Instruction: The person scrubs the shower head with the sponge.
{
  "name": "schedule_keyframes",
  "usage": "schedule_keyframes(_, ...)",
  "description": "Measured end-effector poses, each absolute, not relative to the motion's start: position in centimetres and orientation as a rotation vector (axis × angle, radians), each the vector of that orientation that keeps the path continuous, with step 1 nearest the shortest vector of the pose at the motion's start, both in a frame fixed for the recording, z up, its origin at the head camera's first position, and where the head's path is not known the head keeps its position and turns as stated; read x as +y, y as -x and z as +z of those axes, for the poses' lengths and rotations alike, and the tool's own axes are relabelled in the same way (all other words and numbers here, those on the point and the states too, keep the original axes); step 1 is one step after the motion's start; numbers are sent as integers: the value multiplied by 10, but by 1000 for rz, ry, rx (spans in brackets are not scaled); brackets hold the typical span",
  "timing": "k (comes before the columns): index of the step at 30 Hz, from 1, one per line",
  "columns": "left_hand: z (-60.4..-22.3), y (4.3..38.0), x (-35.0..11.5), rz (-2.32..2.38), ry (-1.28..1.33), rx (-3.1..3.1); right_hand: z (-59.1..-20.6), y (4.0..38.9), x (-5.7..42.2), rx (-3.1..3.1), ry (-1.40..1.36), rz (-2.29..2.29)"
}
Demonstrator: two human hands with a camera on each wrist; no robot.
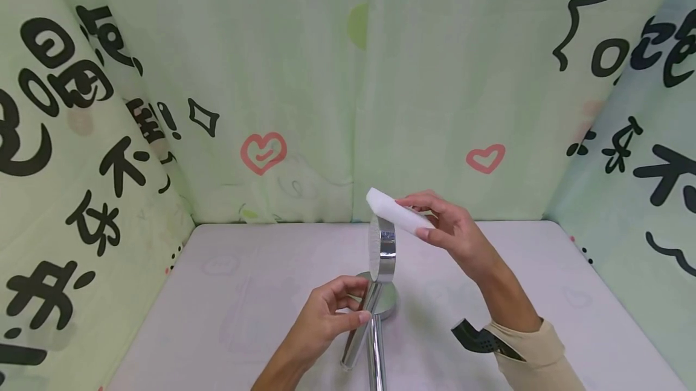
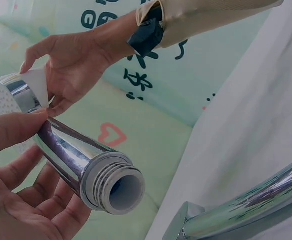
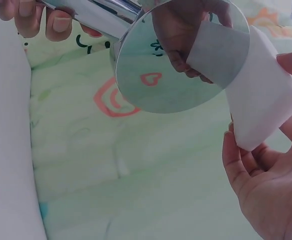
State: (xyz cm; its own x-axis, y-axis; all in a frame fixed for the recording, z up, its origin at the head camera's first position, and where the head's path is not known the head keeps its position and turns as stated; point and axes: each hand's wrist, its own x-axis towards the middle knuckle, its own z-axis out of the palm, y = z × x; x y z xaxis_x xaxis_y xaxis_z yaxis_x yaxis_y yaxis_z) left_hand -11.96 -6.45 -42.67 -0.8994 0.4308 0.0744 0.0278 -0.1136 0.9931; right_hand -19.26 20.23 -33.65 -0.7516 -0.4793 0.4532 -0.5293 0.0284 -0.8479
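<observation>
My left hand point(image 1: 334, 312) grips the chrome handle of a handheld shower head point(image 1: 387, 252), its thumb across the handle. The shower head stands up with its round head at the top; in the left wrist view the open threaded end of its handle point(image 2: 118, 190) faces the camera. A white sponge point(image 1: 399, 210) is pinched between the thumb and fingers of my right hand point(image 1: 448, 231). The sponge is at the top rim of the round head. In the right wrist view, the head's mirror-like back point(image 3: 181, 60) reflects the sponge and a hand.
Below the shower head, a chrome tube point(image 1: 376, 355) and a round shiny disc point(image 1: 387, 301) rest on the white table point(image 1: 261, 306). Printed green curtains point(image 1: 304, 77) enclose the table at the back and both sides. A black strap point(image 1: 478, 338) crosses the right wrist by the beige sleeve.
</observation>
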Motion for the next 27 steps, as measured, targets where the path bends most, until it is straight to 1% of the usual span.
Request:
schedule_keyframes(11,-424,122,-64,2120,-439,1876,-337,187,200,-2179,-1110,1794)
schedule_keyframes(20,-423,124,-64,2162,-401,1860,-343,186,199,-2133,-1179,1678)
schedule_keyframes(27,-422,124,-64,2145,-388,1841,-344,185,196,-2181,-1141,1600)
